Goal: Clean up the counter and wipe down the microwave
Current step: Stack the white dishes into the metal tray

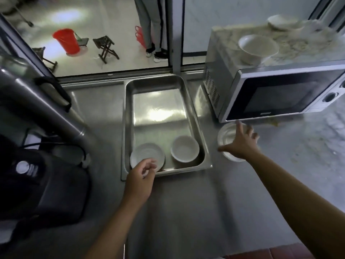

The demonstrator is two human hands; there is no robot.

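Two white bowls sat inside the steel tray (128, 116) in the middle of the counter (186, 212), both at the tray's near end: a shallow bowl (145, 153) in its near-left corner and a deeper bowl (184, 150) beside it on the right. The left hand (140, 181) hung over the tray's near rim, just at the shallow bowl's edge, its fingers loosely curled and holding nothing that I could see. The right hand (240, 143) reached out with its fingers spread wide above a third white bowl (226, 136), which stood on the counter just right of the tray and right in front of the microwave (276, 94); whether the hand touched it I could not tell. The microwave stood at the counter's far-right corner, door closed, its top covered in a pale, powdery mess. Two more bowls rested up there, a nearer top bowl (258, 46) and a farther top bowl (280, 22). A pale film spread over the counter's right side. A dark appliance (46, 184) took up the left edge.
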